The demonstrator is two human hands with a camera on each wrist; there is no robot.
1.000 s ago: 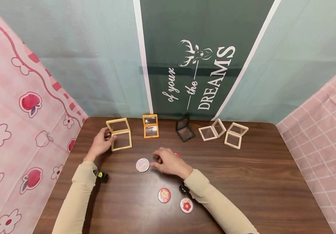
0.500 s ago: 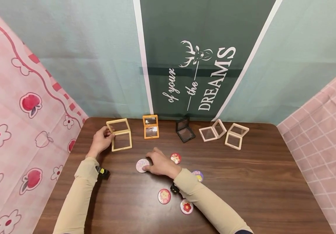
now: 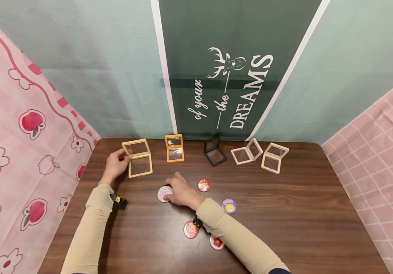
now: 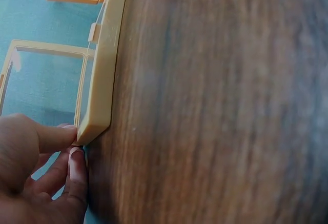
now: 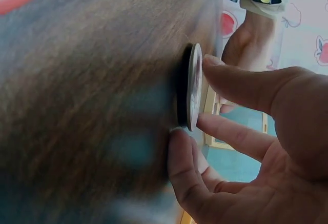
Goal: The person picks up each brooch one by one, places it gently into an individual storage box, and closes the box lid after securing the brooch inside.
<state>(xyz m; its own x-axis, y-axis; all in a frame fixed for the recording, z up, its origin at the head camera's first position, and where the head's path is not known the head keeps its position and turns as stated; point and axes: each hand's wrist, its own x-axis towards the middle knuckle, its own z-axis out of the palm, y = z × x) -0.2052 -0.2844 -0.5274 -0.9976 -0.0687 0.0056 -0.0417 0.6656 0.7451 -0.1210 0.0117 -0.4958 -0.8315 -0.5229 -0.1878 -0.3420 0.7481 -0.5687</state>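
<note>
My left hand (image 3: 115, 166) pinches the left edge of a pale yellow hinged display frame (image 3: 140, 175), which stands unfolded with its lid raised at the table's back left. In the left wrist view, thumb and fingers meet at the corner of the frame (image 4: 106, 62) by the hinge. A round pale pink button badge (image 3: 162, 193) is by my right hand (image 3: 183, 191), in front of that frame. The right wrist view has the thumb on the face of the badge (image 5: 195, 88) and fingertips at its opposite edge, close over the tabletop.
Along the back stand an orange frame (image 3: 175, 160), a black frame (image 3: 216, 156), a pinkish frame (image 3: 241, 156) and a cream frame (image 3: 271, 164), all unfolded. Right of and below the right hand lie a red badge (image 3: 203, 185), a purple badge (image 3: 229, 206) and two flower badges (image 3: 191, 229).
My right hand has moved left onto the pale pink badge and taken hold of its edge. The red and purple badges have come into full view. The left hand stays on the yellow frame.
</note>
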